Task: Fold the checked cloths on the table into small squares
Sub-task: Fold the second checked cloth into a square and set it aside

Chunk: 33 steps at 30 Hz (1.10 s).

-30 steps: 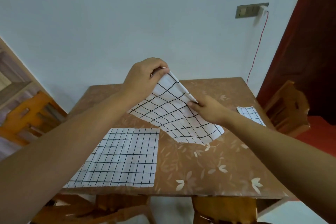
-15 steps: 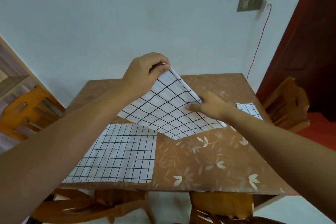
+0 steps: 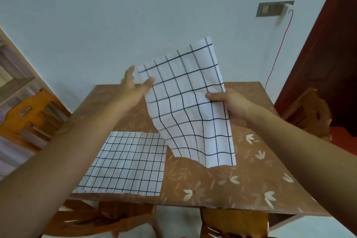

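A pale blue-grey wall [image 3: 135,15] stands behind a brown table [image 3: 222,185] printed with pale leaves.

The right hand [image 3: 233,106] has its thumb laid across the front of the lifted cloth [image 3: 191,106] at the cloth's three o'clock edge. Its fingers are curled out of sight behind the fabric, so it grips that edge. The left hand [image 3: 133,87] is spread, with its fingers [image 3: 129,71] straight and pointing up towards twelve o'clock. Its thumb lies against the cloth's ten o'clock edge, but whether it pinches the fabric cannot be told.

The cloth is white with a black grid and stands nearly upright over the middle of the table. Its top corner leans towards one o'clock, and its lower edge sags in a curve at six o'clock. Whether that edge touches the tabletop cannot be told.

A second, flat cloth [image 3: 125,162] of the same check lies spread out at seven o'clock on the table, near the front edge and just beside the hanging one.

Both forearms come in from the bottom corners of the view. At two o'clock on the wall is a switch plate [image 3: 274,8], and a red wire [image 3: 278,50] drops from it. A dark red door [image 3: 332,44] fills the three o'clock side. Wooden chairs stand at nine o'clock [image 3: 31,114] and at three o'clock [image 3: 309,110].
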Available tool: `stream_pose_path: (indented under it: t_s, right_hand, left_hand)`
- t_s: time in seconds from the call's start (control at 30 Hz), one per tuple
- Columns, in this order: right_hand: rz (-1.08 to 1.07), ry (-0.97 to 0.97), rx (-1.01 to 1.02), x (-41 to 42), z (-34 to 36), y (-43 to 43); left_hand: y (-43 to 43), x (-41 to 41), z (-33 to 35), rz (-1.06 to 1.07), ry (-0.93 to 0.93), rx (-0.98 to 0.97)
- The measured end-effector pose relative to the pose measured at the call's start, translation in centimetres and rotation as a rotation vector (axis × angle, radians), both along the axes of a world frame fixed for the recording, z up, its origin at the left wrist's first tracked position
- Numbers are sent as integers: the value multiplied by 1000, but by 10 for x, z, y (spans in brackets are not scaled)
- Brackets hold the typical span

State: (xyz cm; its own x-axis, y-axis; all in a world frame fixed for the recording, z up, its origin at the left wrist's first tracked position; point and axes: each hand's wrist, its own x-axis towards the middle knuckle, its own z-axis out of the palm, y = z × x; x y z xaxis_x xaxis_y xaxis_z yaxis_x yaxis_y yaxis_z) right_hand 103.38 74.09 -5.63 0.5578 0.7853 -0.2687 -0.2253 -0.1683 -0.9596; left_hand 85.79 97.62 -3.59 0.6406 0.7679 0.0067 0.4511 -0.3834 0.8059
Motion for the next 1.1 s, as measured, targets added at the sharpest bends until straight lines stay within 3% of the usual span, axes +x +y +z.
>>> stream_pose_path:
  t_s: [0.1,0.2,0.57,0.77,1.1]
  right_hand:
    - [6,130,57,1,8,-4]
    - [-12,179,77,5,7,-6]
    - [-126,-7,34,26,-24,-21]
    - [-199,-84,11,29,-32,-23]
    - [-140,-53,65,33,-33,-23]
  left_hand:
    - [0,-6,-37,-228,-79,-661]
    - [-15,-3,-54,-341,-143,-883]
    - [-19,19,-48,-211,-232,-592]
    - [-23,17,-50,-340,-117,-576]
    - [-16,18,-54,-168,-242,-527]
